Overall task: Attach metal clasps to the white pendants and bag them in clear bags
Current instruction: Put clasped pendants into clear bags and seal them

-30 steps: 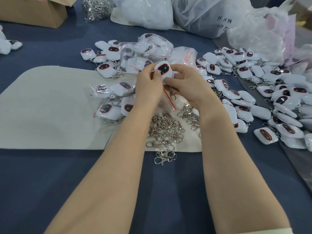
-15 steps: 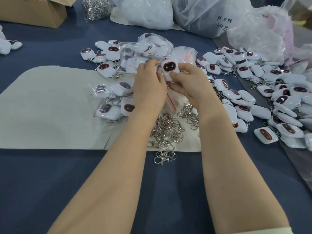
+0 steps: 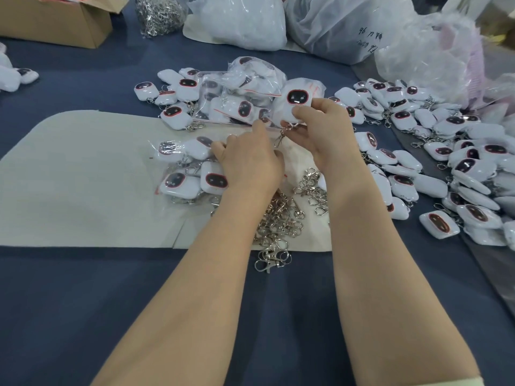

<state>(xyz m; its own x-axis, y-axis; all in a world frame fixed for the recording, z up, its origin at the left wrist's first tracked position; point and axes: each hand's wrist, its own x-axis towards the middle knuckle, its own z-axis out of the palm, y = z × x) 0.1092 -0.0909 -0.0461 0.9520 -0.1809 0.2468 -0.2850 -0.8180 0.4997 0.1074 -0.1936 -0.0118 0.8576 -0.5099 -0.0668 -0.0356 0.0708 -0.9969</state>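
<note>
The right hand (image 3: 320,129) pinches a white pendant (image 3: 297,103) above the far middle of the counter (image 3: 83,302), and its clasp (image 3: 281,136) already hangs below. The left hand (image 3: 250,162) lies curled over the filled bags (image 3: 181,182); I cannot tell whether its grip holds anything. The bagging step seems to be in hand, and the next move likely calls for an opened clear bag.

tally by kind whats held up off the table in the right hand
white rounded pendant with a dark red-rimmed face, pinched in the right hand: 1
silver metal clasp hanging from it: 1
total: 2

A blue desk (image 3: 83,316) carries a pale mat (image 3: 69,185), loose clasps (image 3: 278,221), white pendants (image 3: 459,162) right, a cardboard box (image 3: 55,20) far left.
</note>
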